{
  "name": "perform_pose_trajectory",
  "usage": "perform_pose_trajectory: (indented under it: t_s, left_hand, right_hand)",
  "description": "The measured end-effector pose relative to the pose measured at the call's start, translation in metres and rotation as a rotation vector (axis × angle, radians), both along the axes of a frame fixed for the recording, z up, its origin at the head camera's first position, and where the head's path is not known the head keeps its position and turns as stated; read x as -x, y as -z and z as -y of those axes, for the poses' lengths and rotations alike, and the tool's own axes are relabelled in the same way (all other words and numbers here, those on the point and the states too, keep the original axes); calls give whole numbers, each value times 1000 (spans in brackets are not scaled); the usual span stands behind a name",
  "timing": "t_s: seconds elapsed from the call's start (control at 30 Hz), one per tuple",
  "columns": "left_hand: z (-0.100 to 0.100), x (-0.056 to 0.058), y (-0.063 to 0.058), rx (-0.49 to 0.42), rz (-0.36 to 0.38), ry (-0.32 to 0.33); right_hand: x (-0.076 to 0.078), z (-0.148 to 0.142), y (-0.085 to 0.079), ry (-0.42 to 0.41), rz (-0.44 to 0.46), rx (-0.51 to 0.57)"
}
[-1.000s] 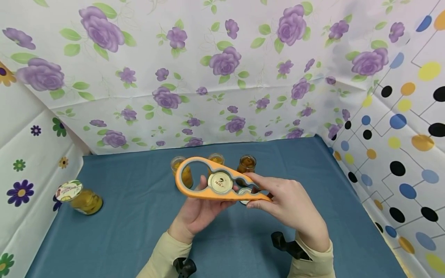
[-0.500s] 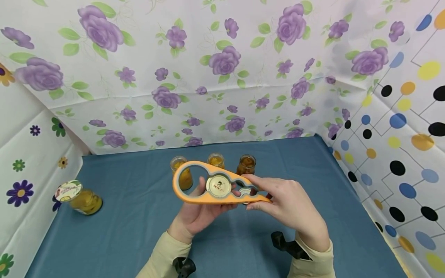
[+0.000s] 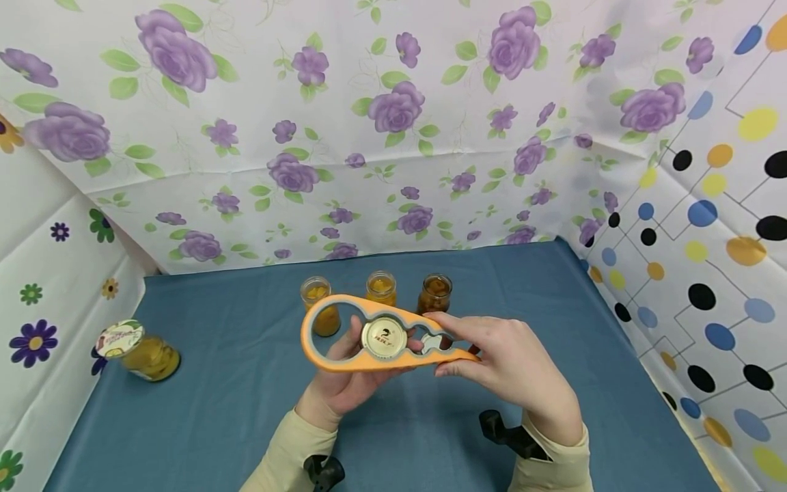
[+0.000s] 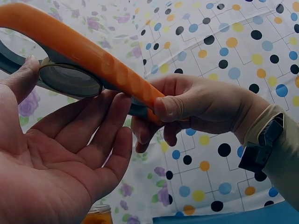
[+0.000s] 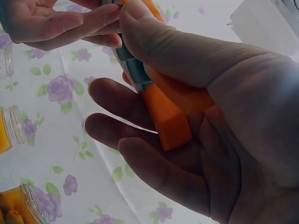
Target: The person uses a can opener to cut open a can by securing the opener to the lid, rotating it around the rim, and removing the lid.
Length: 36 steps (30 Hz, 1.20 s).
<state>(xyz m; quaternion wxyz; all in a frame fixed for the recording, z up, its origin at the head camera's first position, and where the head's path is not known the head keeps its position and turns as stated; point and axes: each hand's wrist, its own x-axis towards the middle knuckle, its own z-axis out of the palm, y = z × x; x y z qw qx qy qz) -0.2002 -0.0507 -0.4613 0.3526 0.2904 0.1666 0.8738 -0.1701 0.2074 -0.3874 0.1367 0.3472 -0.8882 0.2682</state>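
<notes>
Where the flowered cloth (image 3: 344, 82) ends: a blue-covered desk (image 3: 184, 424) fills most of the frame's lower half.
Orange opener (image 3: 369, 365): lifted above the desk at mid-frame, wide end to the left, narrow end to the right.
Right hand (image 3: 507, 355): right of centre, thumb and fingers closed on the opener's narrow end.
Left hand (image 3: 349, 386): left of centre, palm up, half curled, thumb and fingertips pinching the gold lid (image 3: 384, 337) at opposite sides.
Lidded jar (image 3: 154, 359): far left of the frame, well apart from the hands.
Open jars: a row at upper centre of the desk, left jar (image 3: 315, 294), middle jar (image 3: 381, 295), right jar (image 3: 434, 301).
Spill risk: swinging the opener towards that row could tip a jar, since none wears a lid.
Gold lid: sits within the opener's middle ring; it could drop if the right hand's squeeze slackened as the left fingertips parted.
</notes>
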Motion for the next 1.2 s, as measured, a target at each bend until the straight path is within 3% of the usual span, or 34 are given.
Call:
perform_pose_trajectory:
  t_s: [0.33,0.63,0.97,1.2]
  left_hand:
    - [-1,0,0,-1,-19,18]
    - [0,0,1,10,20,-4]
    - [0,-1,2,10,-52,-35]
    - [0,-2,1,30,-43,-14]
  right_hand:
    - [1,-2,1,0,4,-8]
    - [0,0,0,-15,42,6]
    - [-1,2,-1,-40,43,35]
    - [-1,4,3,-19,100,24]
